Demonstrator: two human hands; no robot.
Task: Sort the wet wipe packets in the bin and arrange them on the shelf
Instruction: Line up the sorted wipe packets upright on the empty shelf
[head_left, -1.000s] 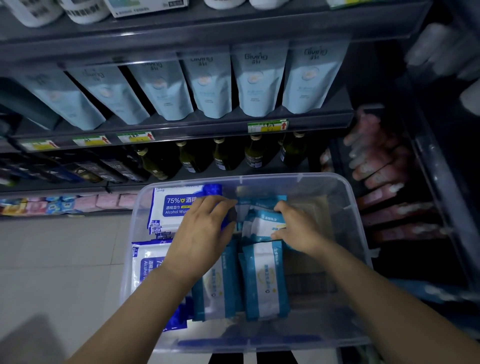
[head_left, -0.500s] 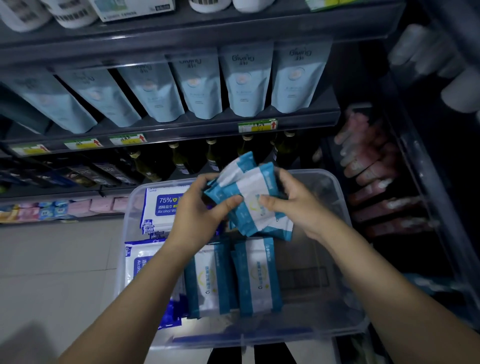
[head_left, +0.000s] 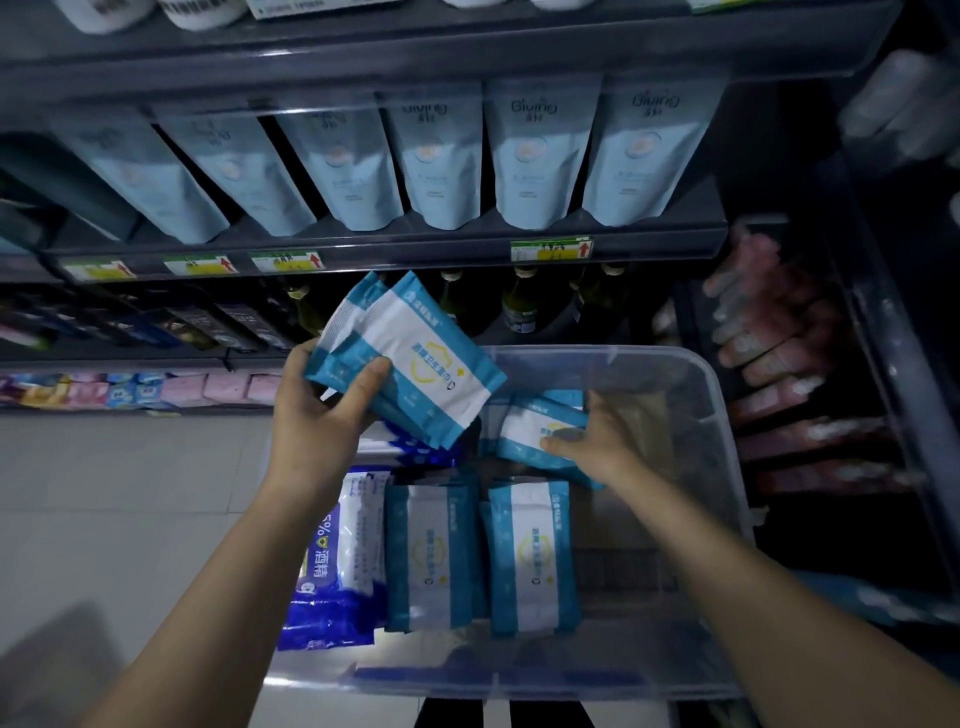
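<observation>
My left hand (head_left: 322, 415) holds a small stack of teal-and-white wet wipe packets (head_left: 415, 358) tilted above the back left of the clear plastic bin (head_left: 722, 415). My right hand (head_left: 597, 441) is down inside the bin, fingers closed on another teal-and-white packet (head_left: 535, 431). Two more teal packets (head_left: 431, 551) (head_left: 532, 556) lie side by side on the bin floor. A dark blue alcohol wipe packet (head_left: 337, 561) lies to their left.
Dark shelves stand behind the bin: pale blue pouches (head_left: 540, 156) above price tags (head_left: 550, 249), green bottles (head_left: 519, 306) one level down, small pink and blue packs (head_left: 208, 387) at lower left. Pink packets (head_left: 779, 332) fill the shelf at right. Tiled floor (head_left: 104, 493) lies left.
The stack has passed wholly to my left hand and risen higher. My right hand let go of it, dropped into the bin and closed on another teal packet.
</observation>
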